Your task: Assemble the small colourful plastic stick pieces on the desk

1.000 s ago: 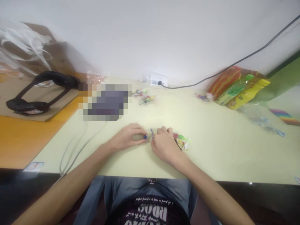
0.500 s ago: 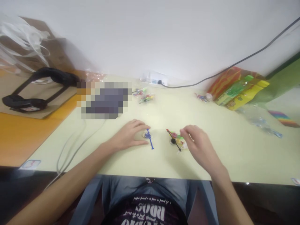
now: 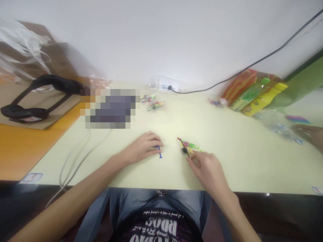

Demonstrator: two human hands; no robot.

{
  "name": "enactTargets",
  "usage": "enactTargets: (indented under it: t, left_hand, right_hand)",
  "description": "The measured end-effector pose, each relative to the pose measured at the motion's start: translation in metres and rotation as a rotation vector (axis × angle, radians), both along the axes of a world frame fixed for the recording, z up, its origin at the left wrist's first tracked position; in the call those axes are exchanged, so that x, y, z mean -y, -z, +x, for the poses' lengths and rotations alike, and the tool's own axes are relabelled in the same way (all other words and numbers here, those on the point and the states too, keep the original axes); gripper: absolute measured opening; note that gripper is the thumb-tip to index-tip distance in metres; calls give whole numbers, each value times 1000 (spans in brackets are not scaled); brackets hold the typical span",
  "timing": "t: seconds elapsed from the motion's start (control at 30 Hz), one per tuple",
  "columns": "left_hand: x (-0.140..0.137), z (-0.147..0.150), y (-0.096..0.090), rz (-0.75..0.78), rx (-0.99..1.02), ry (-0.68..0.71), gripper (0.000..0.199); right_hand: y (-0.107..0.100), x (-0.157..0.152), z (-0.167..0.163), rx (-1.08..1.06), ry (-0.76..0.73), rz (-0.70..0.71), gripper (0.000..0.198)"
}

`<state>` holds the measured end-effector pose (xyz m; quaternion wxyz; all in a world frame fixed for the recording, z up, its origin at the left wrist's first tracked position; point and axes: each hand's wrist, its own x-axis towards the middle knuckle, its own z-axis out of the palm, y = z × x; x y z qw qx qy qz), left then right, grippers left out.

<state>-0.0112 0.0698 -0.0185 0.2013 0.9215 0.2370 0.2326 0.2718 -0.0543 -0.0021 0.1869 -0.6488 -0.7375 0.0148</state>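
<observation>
My left hand (image 3: 145, 148) is closed over a small blue plastic toy piece (image 3: 160, 154); its thin blue shaft sticks out below my fingertips and the rest is hidden. My right hand (image 3: 208, 168) has thumb and finger pinched at the lower end of a thin black stick with a red tip (image 3: 181, 142). That stick has a round black part (image 3: 184, 150) at its middle. Just behind it lies a small heap of colourful plastic pieces (image 3: 191, 146), pink, green and yellow, partly covered by my right hand.
More small toy pieces (image 3: 155, 105) lie farther back, near a white power strip (image 3: 165, 84). A blurred-out dark object (image 3: 113, 109) is at left, with cables (image 3: 67, 168). Bottles (image 3: 264, 97), clear plastic wrapping (image 3: 280, 129) and another person's hand (image 3: 309, 134) are at right.
My left fingers have closed over the blue piece. My right hand has come down and left onto the black stick's lower end. Another person's hand has appeared at the right edge.
</observation>
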Motion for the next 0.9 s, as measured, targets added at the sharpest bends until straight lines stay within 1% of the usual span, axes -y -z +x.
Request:
enactTargets:
  t: [0.17,0.33,0.4,0.5,0.6,0.7,0.8,0.9]
  left_hand:
    - [-5,-5,2,-78,49,43,15]
    - [-6,-10,1,-91,86,14,17]
    - [-6,-12,0,-88,101,-8,16]
    - [-4,-15,-1,-109,138,-50,17]
    - [-4,-16,-1,-152,164,-103,18]
    - [-5,-15,1,-168,166,-136,19]
    - [-6,-14,3,-144,134,-127,22]
    - [-7,-13,5,-119,90,-105,24]
  right_hand:
    - [3,-2,-6,-56,-20,-72,23]
    - [3,3,-14,-138,-56,-115,25]
    - [0,5,-15,-203,-107,-105,25]
    - [-5,5,-13,-273,-183,-35,25]
    - [-9,1,-6,-197,-240,37,20]
    - [-7,-3,-1,-16,-286,35,31]
    - [-2,-6,0,108,-310,46,36]
    - [4,-10,-1,144,-346,81,34]
